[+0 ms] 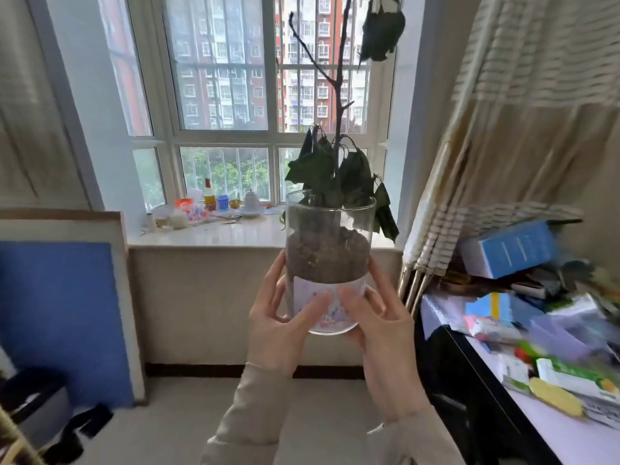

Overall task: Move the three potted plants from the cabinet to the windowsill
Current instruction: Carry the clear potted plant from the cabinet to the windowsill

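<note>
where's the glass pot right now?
In the head view the glass pot is centre frame, held off the floor between the left hand and right hand, in front of the windowsill and not yet on it.

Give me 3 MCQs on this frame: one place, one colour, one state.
1. Where is the glass pot?
A. On the windowsill
B. Held in the air before the windowsill
C. On the desk

2. What colour is the panel leaning at the left?
A. Blue
B. Red
C. Green

3. What state are the plant's leaves in?
A. Fresh and upright
C. Wilted and drooping
B. Covered in flowers

Answers:
1 B: the left hand and right hand clasp its lower part, and the windowsill lies beyond it.
2 A: its face is plain blue inside a pale frame.
3 C: the leaves hang dark and curled from a nearly bare stem.
</note>
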